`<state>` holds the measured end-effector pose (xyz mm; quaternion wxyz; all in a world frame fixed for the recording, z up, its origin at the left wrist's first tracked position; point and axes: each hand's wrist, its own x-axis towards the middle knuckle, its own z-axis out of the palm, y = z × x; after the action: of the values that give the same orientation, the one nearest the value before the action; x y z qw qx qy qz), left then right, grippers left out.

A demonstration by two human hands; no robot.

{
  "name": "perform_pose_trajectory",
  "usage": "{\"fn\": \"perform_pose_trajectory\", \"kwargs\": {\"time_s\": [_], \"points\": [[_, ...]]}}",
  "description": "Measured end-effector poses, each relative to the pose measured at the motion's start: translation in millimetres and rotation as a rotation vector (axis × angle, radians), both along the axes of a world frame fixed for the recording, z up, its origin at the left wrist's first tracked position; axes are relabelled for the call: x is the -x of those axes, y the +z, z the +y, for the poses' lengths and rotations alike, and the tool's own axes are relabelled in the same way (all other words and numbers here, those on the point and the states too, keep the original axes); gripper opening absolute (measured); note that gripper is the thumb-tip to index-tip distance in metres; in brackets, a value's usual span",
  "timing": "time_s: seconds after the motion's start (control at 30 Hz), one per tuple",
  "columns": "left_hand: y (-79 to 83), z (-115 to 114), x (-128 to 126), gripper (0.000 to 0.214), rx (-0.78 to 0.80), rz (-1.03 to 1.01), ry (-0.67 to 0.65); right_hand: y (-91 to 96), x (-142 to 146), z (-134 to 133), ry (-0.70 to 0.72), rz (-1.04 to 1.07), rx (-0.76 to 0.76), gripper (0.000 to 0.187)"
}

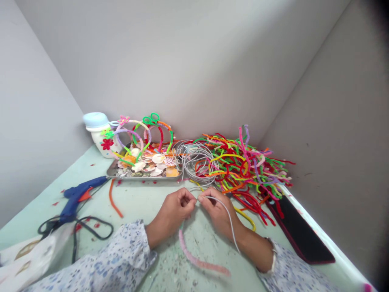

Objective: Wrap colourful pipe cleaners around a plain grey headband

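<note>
My left hand (176, 211) and my right hand (217, 211) meet at the table's middle, fingers pinched together. Between them runs a thin grey headband (231, 231) that arcs over my right wrist. A pink pipe cleaner (194, 257) hangs from my left fingers and curls across the table toward me. Both hands grip the end of the headband where the pink pipe cleaner starts. A yellow pipe cleaner (247, 217) lies just beyond my right hand.
A heap of coloured pipe cleaners (246, 162) and a stack of bare grey headbands (196, 160) lie behind. A metal tray (114, 172) holds shells and wrapped headbands. Blue glue gun (77, 198) at left, a white jar (99, 134) behind it, dark phone (299, 231) at right.
</note>
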<state>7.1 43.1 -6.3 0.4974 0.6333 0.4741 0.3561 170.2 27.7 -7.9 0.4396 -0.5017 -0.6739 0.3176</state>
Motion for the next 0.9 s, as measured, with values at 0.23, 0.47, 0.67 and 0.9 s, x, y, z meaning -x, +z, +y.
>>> {"fn": "perform_pose_trajectory", "kwargs": {"time_s": [0.23,0.47,0.67,0.9], "points": [[8.3,-5.3,0.7,0.018,-0.042,-0.002,-0.006,-1.5,0.0,-1.2,-0.015,-0.004,-0.036,0.016],[5.9,-3.8,0.8,0.021,0.039,-0.142,-0.046,-1.4,-0.9,2.3,-0.091,0.074,0.009,0.019],[-0.7,-2.6,0.0,0.016,0.069,-0.174,-0.042,-1.7,0.1,2.8,-0.001,0.103,0.030,0.014],[0.9,-3.9,-0.2,0.015,0.069,-0.167,-0.043,-2.8,0.8,4.3,0.028,0.062,0.030,0.013]]}}
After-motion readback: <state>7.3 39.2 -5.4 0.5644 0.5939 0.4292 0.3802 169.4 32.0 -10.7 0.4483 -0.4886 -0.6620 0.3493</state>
